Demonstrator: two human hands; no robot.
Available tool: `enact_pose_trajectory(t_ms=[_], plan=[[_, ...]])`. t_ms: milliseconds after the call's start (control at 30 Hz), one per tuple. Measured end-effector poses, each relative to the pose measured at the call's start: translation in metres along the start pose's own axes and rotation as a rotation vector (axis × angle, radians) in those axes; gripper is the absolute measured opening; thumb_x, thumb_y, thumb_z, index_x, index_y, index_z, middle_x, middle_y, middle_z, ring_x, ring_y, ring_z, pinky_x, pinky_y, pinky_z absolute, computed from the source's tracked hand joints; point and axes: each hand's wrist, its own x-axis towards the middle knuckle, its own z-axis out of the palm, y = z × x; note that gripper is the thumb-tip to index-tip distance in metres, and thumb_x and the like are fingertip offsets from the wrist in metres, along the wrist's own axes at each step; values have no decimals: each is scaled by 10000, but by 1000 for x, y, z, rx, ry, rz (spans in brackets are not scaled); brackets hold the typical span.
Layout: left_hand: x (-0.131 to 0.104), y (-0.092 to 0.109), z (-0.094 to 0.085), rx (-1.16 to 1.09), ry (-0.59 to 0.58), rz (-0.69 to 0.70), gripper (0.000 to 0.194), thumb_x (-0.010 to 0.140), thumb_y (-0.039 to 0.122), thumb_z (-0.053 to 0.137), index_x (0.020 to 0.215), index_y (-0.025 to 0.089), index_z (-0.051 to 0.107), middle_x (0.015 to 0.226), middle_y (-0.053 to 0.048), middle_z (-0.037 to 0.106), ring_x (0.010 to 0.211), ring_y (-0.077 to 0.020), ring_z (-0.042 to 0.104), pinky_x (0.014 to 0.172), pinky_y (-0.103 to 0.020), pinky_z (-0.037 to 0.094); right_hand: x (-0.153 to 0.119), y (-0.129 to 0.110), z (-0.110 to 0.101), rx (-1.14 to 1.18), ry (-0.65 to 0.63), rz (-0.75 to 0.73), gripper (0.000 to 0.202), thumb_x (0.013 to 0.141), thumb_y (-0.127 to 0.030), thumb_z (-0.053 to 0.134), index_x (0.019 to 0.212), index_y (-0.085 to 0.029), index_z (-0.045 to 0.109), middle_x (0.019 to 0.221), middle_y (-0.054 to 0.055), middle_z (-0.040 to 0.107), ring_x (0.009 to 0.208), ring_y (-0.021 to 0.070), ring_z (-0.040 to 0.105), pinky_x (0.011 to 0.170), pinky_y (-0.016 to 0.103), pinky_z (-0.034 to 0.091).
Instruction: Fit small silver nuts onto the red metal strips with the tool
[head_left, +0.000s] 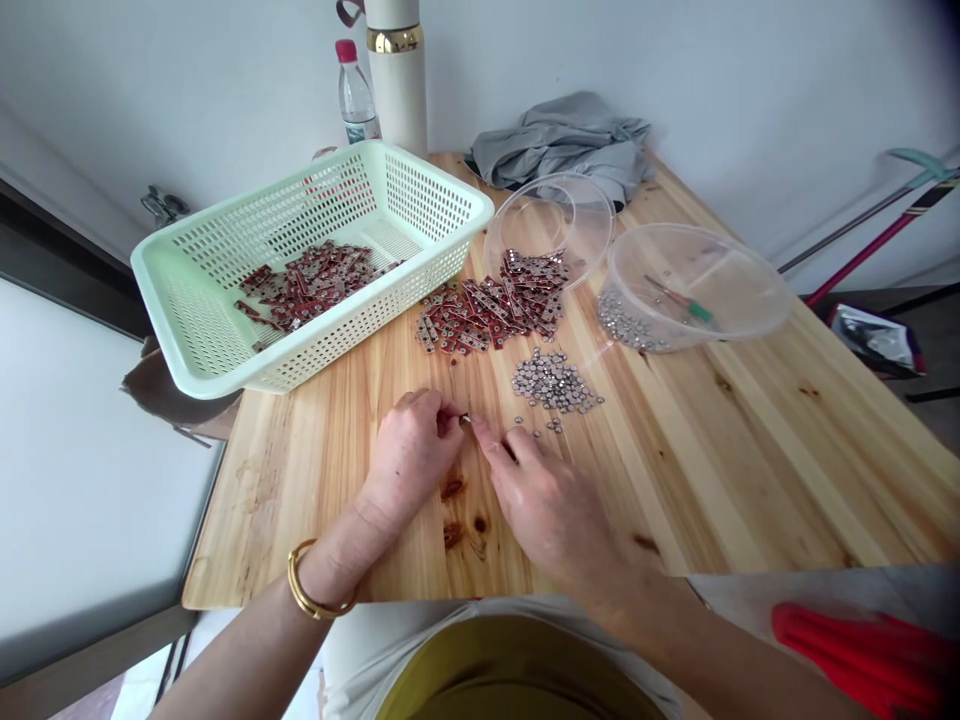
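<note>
Small dark piece (pixel 465 418), pinched in left hand (pixel 417 446) above knotty wooden table (pixel 315 470); touched by extended index finger of right hand (pixel 551 500), other fingers curled. Round metal discs (pixel 553 381) heaped beyond.

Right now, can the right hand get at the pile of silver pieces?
Probably yes: the pile of silver pieces lies uncovered just beyond the right hand, with no wall between, though its index finger is at the left hand's fingertips.

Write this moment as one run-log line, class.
left hand: pinching small part | right hand: index finger at it | things: metal studs, red strips | rest: green basket, grey cloth
</note>
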Motion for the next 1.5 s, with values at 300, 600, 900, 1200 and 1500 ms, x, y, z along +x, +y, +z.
enact_pose_trajectory(t_ms=[300, 600, 900, 1200, 1500], plan=[[-1, -1, 6, 7, 14, 32, 97, 771, 102, 588, 722, 177, 625, 694, -16, 644, 642, -150, 572, 628, -281, 453, 4, -3, -4, 21, -81, -4, 531, 852, -27, 443, 1359, -151, 539, 854, 88, 644, 614, 177, 602, 503, 313, 436], [20, -10, -97, 166, 687, 163, 99, 846, 195, 604, 911, 208, 678, 826, 6, 649, 622, -111, 533, 580, -262, 439, -12, 51, -9, 479, 290, 266, 273, 974, -192, 407, 1197, -212, 563, 1077, 87, 699, 937, 213, 669, 786, 337, 518], [33, 5, -31, 119, 254, 480, 149, 902, 133, 535, 939, 181, 671, 929, -43, 699, 922, -187, 631, 849, -323, 528, 20, 76, 2, 415, 160, 142, 165, 962, -221, 479, 901, -196, 631, 932, 53, 637, 790, 172, 625, 685, 290, 446], [71, 6, -14, 250, 70, 321, 150, 881, 152, 546, 894, 192, 690, 959, -60, 669, 930, -213, 618, 789, -317, 515, 47, 78, 0, 318, 4, 69, 133, 911, -145, 532, 842, -174, 642, 920, 51, 616, 794, 171, 603, 680, 291, 419], [85, 8, -8, 325, 2, 364, 146, 870, 163, 554, 883, 191, 696, 984, -80, 632, 982, -226, 585, 860, -351, 512, 45, 77, 0, 386, 72, 106, 122, 861, -134, 529, 765, -191, 576, 842, 39, 617, 760, 170, 587, 680, 290, 419]])
